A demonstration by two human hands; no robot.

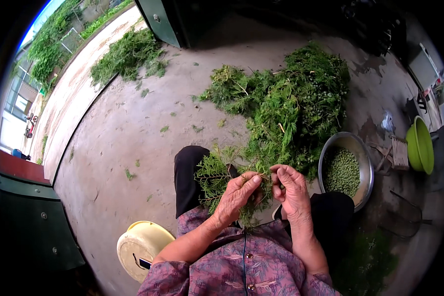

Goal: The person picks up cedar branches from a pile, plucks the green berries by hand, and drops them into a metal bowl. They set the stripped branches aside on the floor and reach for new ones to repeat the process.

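Between both sets of fingers [254, 181] sits a green leafy sprig [217, 175], pinched from either side. Left hand [237, 197] curls closed around its stem, the fronds fanning out to the left of the fingers over a dark trouser knee [187, 172]. Right hand [293, 190] closes its fingertips on the sprig's inner end, just beside the left thumb. Beyond the fingers lies a big heap of green branches [291, 108] on the concrete floor [123, 148]. Right of the fingers stands a steel bowl [365, 172] of small green berries [341, 171]; farther right, a lime-green basin [420, 145]. Below left rests a pale yellow tub [138, 244].
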